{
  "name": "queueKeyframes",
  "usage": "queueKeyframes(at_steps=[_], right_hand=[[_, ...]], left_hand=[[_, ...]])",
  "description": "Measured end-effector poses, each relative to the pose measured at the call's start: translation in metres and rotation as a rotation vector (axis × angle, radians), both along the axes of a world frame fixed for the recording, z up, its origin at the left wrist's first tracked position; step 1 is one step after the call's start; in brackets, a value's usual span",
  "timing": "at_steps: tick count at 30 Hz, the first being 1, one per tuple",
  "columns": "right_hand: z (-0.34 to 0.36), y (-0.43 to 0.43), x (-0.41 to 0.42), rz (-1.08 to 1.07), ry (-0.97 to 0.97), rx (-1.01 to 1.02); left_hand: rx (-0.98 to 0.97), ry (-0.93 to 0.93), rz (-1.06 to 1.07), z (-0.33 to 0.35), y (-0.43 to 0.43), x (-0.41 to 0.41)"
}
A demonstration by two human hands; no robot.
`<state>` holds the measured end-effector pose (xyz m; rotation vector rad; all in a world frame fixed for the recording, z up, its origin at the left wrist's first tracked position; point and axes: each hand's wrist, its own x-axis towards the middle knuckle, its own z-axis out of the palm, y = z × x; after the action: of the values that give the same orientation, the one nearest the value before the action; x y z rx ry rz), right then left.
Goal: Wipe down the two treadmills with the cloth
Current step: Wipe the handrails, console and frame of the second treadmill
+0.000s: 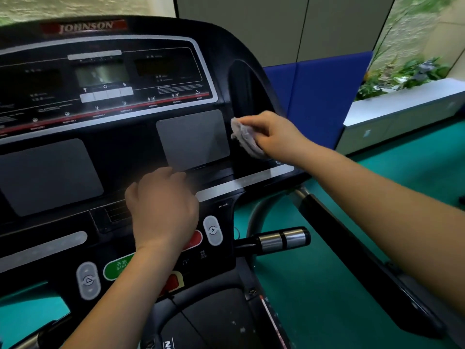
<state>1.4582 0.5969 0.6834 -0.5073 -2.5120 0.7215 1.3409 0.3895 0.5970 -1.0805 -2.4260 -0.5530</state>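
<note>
Cloth (245,137) gripped by right hand (273,137); loose, empty left hand (162,210) might bump the green start button (116,269).

Premises are presenting as an indoor gym or fitness room. A Johnson-branded treadmill console (120,152) is occupying the left and centre of the frame. Green sports flooring (314,285) is showing at lower right. Blue padded panels (324,96) and a white planter (402,114) holding greenery (407,74) are standing at upper right.
</note>
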Motion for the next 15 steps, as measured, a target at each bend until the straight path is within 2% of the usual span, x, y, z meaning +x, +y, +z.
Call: queueKeyframes(at_steps=[3, 6, 9, 15], right_hand=[[-0.016, -0.013, 0.040, -0.103, 0.122, -0.184], [-0.033, -0.015, 0.085, -0.205, 0.281, -0.367], [-0.058, -0.009, 0.136, -0.382, 0.292, -0.387], [-0.107, -0.030, 0.240, -0.690, 0.260, -0.327]], left_hand=[[0.039, 0.046, -0.111, 0.003, 0.000, 0.013], [0.106, 0.091, -0.378, 0.005, 0.011, 0.048], [0.027, 0.011, -0.624, -0.004, 0.031, 0.089], [-0.262, -0.069, -0.612, -0.053, 0.068, 0.126]])
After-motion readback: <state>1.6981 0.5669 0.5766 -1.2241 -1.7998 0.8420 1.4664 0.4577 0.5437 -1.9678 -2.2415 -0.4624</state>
